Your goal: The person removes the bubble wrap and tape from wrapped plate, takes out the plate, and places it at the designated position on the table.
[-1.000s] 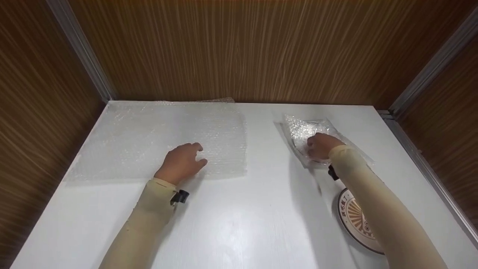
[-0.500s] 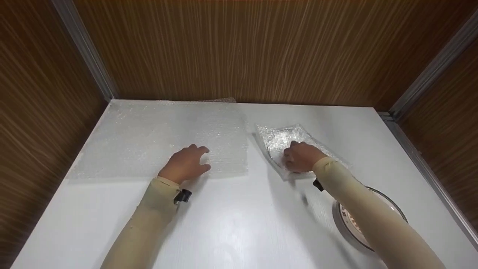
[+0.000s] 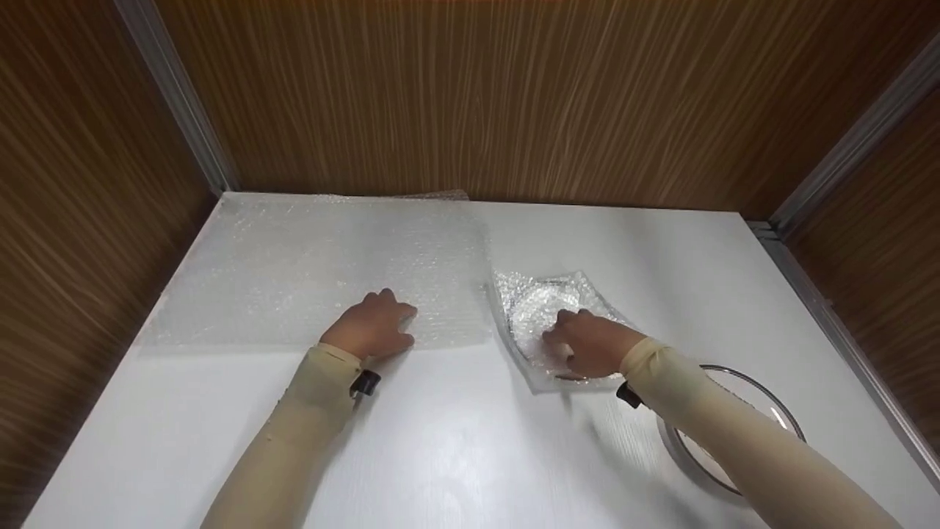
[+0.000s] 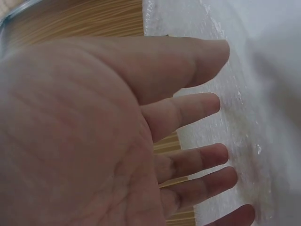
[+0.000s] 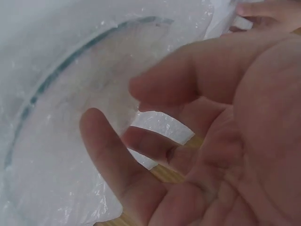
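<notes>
A round plate with a dark rim lies inside a bubble wrap pouch (image 3: pixel 536 305), right of centre on the white table in the head view. Over the pouch's near right part is my right hand (image 3: pixel 595 345). In the right wrist view its fingers (image 5: pixel 106 146) are loosely bent and spread apart in front of the wrapped plate (image 5: pixel 56 122), with nothing pinched between them. My left hand (image 3: pixel 371 327) hovers by the near right part of a large bubble wrap sheet (image 3: pixel 257 272). The left wrist view shows its thumb and fingers (image 4: pixel 197 113) relaxed, holding nothing.
Another dark-rimmed plate (image 3: pixel 756 397) sits at the right, partly hidden under my right forearm. Wood-grain panels (image 3: pixel 470 95) enclose the table (image 3: pixel 455 455) at the back and both sides. The sheet's far edge reaches the back panel.
My right hand has moved the wrapped plate left and nearer, beside the large sheet, and its fingers have loosened. My left hand has shifted slightly right.
</notes>
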Tool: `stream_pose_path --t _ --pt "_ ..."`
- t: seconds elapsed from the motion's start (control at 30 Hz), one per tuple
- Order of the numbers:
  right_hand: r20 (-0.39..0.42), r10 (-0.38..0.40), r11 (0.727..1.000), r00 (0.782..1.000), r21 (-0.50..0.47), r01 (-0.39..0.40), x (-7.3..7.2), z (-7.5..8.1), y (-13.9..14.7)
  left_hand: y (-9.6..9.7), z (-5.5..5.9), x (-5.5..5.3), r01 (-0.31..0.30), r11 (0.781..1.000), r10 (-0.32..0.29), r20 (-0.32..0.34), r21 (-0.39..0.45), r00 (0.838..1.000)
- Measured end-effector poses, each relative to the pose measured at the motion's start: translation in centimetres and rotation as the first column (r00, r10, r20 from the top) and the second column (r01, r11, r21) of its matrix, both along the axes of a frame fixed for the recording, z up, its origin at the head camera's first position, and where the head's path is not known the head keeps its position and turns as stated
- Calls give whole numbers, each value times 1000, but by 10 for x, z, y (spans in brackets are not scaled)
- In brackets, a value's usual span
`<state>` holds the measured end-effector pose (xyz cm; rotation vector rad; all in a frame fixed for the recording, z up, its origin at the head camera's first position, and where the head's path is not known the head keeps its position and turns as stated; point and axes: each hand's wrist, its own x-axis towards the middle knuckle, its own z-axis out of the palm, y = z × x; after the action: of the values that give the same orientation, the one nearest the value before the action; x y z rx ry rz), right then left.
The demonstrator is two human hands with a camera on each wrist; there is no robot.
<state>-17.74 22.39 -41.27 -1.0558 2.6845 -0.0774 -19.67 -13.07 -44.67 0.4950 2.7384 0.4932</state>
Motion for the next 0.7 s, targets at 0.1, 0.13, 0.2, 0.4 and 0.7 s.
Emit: stream_pose_path --t 0.1,0.13,0.2,0.4,0.7 --pt "-5 31 1000 1000 -4 -31 10 1 -5 0 0 1 -4 1000 4 -6 0 1000" --pt "-8 45 999 999 -7 -45 13 0 -7 0 0 0 1 1000 -1 -12 -2 1000" --pt "-19 78 997 997 -1 -78 20 0 -11 0 0 0 6 1000 -7 -19 -4 1000" --pt "-43 179 984 983 -11 -179 38 -2 -19 0 -4 -2 19 1000 -20 -30 -19 999" --pt "-2 259 962 966 -87 -259 53 -7 -32 3 -4 0 9 1000 -10 -46 -12 999"
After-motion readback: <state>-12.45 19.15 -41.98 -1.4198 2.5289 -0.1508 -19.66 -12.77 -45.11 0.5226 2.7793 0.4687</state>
